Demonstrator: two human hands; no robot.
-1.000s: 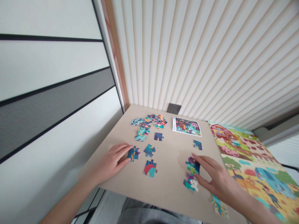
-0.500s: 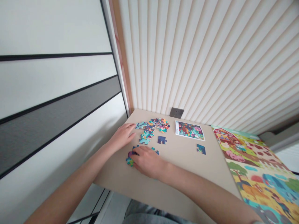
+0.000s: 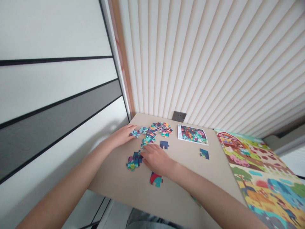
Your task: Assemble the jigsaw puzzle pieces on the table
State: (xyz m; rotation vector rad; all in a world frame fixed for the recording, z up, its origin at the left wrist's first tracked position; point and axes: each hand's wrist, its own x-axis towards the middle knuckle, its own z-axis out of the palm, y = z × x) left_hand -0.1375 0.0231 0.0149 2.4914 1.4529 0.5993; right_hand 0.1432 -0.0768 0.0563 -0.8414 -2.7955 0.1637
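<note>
My left hand [image 3: 124, 134] is at the left side of the table, its thumb and fingers closed on a light-blue puzzle piece [image 3: 135, 133]. Just right of that piece lies a heap of overlapping colourful puzzle pieces [image 3: 152, 131]. My right hand [image 3: 157, 158] rests low over the table, palm down, fingers apart. Its fingertips reach between the heap's near end and a small cluster of dark-blue, purple and green pieces [image 3: 133, 161]. Whatever lies under the palm is hidden. A red and teal piece [image 3: 156, 180] sits by my right wrist.
A dark-blue piece [image 3: 164, 145] and another blue piece [image 3: 204, 154] lie apart on the beige table [image 3: 114, 178]. Behind them is a printed picture card [image 3: 193, 134]. A colourful illustrated mat [image 3: 257, 165] borders the right. White panels [image 3: 105, 127] stand close on the left.
My left hand has drawn a light-blue piece leftward from the heap. My right hand has moved up and right off the near cluster, uncovering it and the red and teal piece.
</note>
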